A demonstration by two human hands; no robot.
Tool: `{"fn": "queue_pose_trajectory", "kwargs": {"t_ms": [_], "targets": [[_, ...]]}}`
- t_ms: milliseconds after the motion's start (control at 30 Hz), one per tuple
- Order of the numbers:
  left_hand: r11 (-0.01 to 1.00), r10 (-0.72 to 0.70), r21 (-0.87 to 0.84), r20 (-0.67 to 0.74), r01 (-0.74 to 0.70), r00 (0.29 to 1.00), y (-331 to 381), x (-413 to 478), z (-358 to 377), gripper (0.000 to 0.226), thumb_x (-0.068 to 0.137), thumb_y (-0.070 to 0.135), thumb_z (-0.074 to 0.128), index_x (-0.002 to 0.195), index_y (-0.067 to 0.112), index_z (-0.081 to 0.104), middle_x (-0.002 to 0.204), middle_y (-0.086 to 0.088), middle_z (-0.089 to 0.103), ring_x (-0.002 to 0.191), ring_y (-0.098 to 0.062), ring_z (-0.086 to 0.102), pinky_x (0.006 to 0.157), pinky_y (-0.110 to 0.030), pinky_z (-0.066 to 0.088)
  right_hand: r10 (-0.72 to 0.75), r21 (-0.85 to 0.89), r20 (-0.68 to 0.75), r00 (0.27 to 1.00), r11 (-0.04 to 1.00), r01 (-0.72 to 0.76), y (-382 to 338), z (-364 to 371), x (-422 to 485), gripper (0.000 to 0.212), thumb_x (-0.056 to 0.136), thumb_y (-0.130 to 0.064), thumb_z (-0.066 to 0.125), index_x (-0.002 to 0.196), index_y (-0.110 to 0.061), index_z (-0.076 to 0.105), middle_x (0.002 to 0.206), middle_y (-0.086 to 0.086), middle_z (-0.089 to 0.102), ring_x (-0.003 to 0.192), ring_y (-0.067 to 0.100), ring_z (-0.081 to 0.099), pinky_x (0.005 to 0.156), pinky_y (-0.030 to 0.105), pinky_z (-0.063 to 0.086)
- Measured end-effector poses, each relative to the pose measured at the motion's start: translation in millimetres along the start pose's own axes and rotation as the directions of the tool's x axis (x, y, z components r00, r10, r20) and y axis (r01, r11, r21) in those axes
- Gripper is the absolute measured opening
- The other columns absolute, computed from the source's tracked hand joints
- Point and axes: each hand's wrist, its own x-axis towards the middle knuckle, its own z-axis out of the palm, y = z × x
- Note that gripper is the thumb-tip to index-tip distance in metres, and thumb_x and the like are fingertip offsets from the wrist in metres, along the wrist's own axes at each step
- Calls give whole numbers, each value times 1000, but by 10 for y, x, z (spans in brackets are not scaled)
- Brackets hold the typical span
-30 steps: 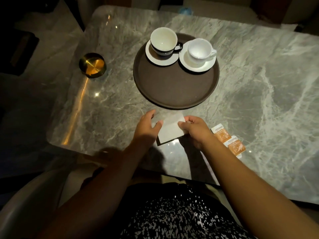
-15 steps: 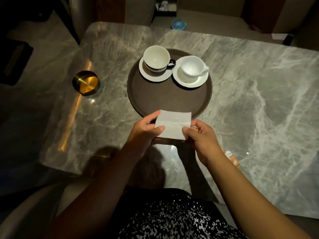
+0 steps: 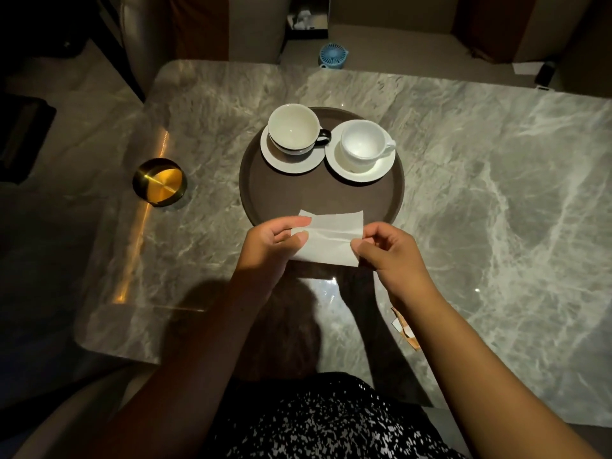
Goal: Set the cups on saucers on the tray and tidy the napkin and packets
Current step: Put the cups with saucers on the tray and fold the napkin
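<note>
Holding the napkin (image 3: 328, 238) by its two ends, the person has it spread out pretty much dead centre of the frame. It's white with a soft crease running across it. In the picture its top edge overlaps the near rim of the tray (image 3: 318, 197), and there's a dark shadow on the marble right under it.

The left hand (image 3: 271, 243) pinches the napkin's left edge between thumb and forefinger, with the other fingers tucked underneath. The right hand (image 3: 387, 253) pinches the lower right corner the same way, its remaining fingers loosely curled.

The round brown tray sits just above centre on the grey marble table (image 3: 496, 193). At its far side the dark-handled cup (image 3: 293, 130) stands upright on the left saucer (image 3: 291, 162). Just beside it, the white cup (image 3: 362, 144) stands on the right saucer (image 3: 361, 173), handle pointing right. Both look empty, and the saucers are nearly touching.

The packets (image 3: 405, 329), orange and white, lie on the table lower right of centre, mostly hidden behind the right forearm, so how many there are can't be told.

Over on the left of the frame there's a little brass dish (image 3: 159, 185) on the table, well apart from the tray. A small blue fan (image 3: 333, 54) sits past the far table edge at the top.
</note>
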Motion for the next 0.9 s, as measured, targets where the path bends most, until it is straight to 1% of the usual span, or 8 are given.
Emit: {"fn": "queue_pose_trajectory", "kwargs": {"t_ms": [167,333,400,500,600,700,800,900], "targets": [[990,13,140,-97,1,995,51,143,-21,22,73,17,67,93,23,75,71,8,70,68,-7,62,70,-23,48,-7,-49,38,999,999,9,-132,20,90,6,87,1,66,88,6,64,73,16,52,69,25,50,70,37,48],[899,114,434,-106,-57,988,49,246,-98,7,78,16,68,79,22,72,51,13,49,52,-7,43,57,-27,39,-54,-156,25,998,986,57,-231,65,182,7,86,1,67,79,-1,65,73,20,57,68,23,52,71,36,48],[862,185,495,-106,-109,977,63,262,-114,10,79,12,71,75,22,69,54,16,51,52,-4,45,59,-19,39,-72,-223,-9,997,972,68,-237,90,208,6,86,-2,69,82,-6,66,79,20,66,70,29,59,75,41,54],[771,301,594,-24,-229,953,102,279,-146,7,79,6,74,78,12,72,91,12,58,79,1,56,70,-5,39,-125,-370,-48,991,924,99,-242,116,238,14,83,-11,74,89,-16,62,90,9,67,81,24,65,78,40,57],[633,392,672,151,-385,907,164,300,-209,2,82,4,71,84,4,71,110,-6,60,103,-12,59,83,-18,44,-268,-589,69,961,767,256,-269,114,253,43,82,-18,77,119,-22,57,124,-2,48,110,9,53,95,24,46],[547,429,675,282,-495,858,231,316,-224,4,88,9,66,89,11,69,92,0,70,85,-11,65,74,-28,49,-313,-654,279,908,630,418,-343,194,313,38,82,-24,77,119,-21,65,134,2,49,126,15,46,107,29,38],[585,384,651,303,-483,872,247,348,-229,3,88,18,64,87,17,67,70,10,61,64,-3,56,60,-20,42,-253,-708,391,885,532,465,-399,332,396,18,87,-31,71,101,-20,74,112,1,68,108,20,60,97,45,45],[786,228,530,231,-319,946,251,399,-265,3,86,16,66,85,14,68,62,12,58,59,-3,52,57,-25,44,-194,-638,388,901,649,414,-439,356,445,17,89,-31,69,81,-17,72,70,0,68,68,13,61,66,35,49]]}}
